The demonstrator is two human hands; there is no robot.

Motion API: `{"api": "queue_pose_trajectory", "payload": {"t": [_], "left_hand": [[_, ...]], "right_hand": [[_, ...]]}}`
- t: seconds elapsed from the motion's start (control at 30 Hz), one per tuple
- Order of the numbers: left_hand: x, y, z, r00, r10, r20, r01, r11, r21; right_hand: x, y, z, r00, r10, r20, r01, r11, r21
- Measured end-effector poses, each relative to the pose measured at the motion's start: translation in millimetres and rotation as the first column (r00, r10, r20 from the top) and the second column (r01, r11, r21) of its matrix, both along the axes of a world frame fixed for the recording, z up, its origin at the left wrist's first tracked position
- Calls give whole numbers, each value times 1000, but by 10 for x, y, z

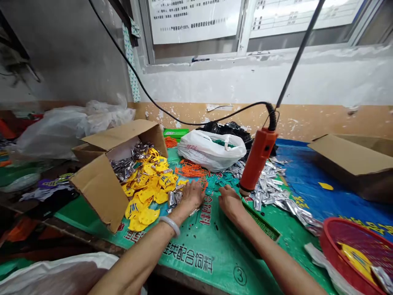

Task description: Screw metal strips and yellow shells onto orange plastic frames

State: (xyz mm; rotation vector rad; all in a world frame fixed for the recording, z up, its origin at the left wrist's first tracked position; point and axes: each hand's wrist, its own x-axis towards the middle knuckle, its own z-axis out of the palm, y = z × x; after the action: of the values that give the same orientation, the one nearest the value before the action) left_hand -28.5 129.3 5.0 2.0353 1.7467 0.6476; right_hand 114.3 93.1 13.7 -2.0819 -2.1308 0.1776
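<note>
My left hand (194, 195), with a pale bangle on the wrist, is down over the middle of the table. Its fingers curl at the edge of a small pile of silver packets (175, 198) and orange plastic pieces (192, 169). My right hand (231, 201) has its fingers drawn together beside the small dark green pieces (225, 180); whatever it holds is hidden. Under my right forearm lies a green mesh basket (264, 224). To the left, yellow flat pieces (153, 180) spill from an open cardboard box (100, 190).
An orange power tool (258, 159) hangs on a cable near my right hand, above silver packets (273, 188). A white plastic bag (211, 149) stands behind. At right are a red basket (340, 254) and another cardboard box (353, 157). A green printed sheet (190, 256) covers the table.
</note>
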Motion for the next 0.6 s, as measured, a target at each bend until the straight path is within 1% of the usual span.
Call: {"api": "queue_pose_trajectory", "payload": {"t": [0.07,0.13,0.23,0.33,0.4,0.5,0.6], "left_hand": [[-55,64,-34,999,15,-50,-15,1000,-3],[-175,88,-36,996,42,-77,-42,999,6],[-399,48,-5,993,66,-101,-64,998,20],[-535,-30,45,993,29,-112,-24,999,47],[-526,-56,71,993,-25,-114,33,997,72],[-392,-17,68,989,-102,-106,113,988,102],[-250,111,25,993,-107,-57,112,989,93]], "right_hand": [[-39,172,-32,1000,0,28,0,1000,2],[-107,340,-57,999,17,48,-17,1000,6],[-209,545,-99,996,56,63,-55,998,-6],[-271,660,-148,996,69,60,-68,997,-28],[-288,689,-172,997,64,46,-63,997,-34],[-281,680,-183,999,54,1,-54,998,-26],[-252,608,-173,997,24,-76,-24,1000,3]]}}
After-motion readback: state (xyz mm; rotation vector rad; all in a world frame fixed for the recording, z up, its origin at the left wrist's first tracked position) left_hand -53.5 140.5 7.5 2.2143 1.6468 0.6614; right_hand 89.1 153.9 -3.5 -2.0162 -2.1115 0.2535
